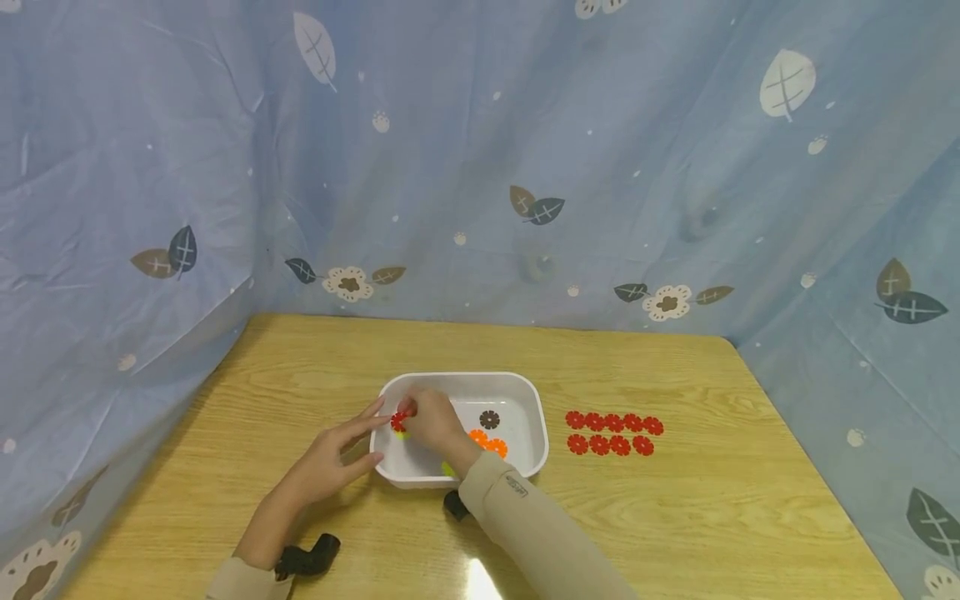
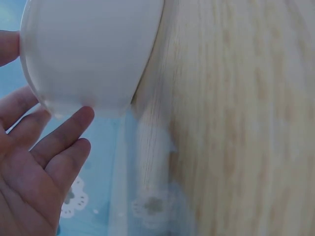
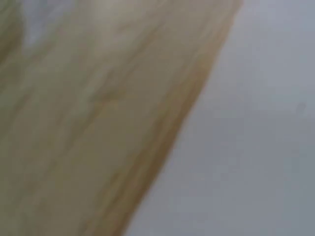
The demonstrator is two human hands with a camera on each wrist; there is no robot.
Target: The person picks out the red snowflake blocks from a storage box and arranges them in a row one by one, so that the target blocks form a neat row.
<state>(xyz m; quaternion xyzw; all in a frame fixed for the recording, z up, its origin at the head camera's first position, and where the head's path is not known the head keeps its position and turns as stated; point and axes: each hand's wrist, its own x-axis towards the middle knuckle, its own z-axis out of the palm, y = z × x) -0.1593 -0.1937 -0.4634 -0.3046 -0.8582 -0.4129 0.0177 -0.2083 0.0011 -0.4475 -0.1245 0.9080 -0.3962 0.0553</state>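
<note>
My left hand (image 1: 330, 460) rests its fairly straight fingers against the left end of a white plastic tray (image 1: 459, 382); the left wrist view has the fingertips touching the tray's outer wall (image 2: 93, 54). Inside the tray, my right hand (image 1: 435, 422) pinches a red flower-shaped notched disc (image 1: 397, 422) near the left end. Below that disc a bit of yellow-green shows. A brown disc (image 1: 489, 419) and two orange discs (image 1: 497, 448) lie on the tray floor. Another yellow-green piece (image 1: 447, 469) is partly hidden by my right wrist.
Right of the tray, several red discs (image 1: 614, 423) lie in two rows on the wooden table (image 1: 712, 500). Black camera mounts (image 1: 309, 557) sit at both wrists. A blue patterned curtain (image 1: 450, 167) surrounds the table. The right wrist view is blurred.
</note>
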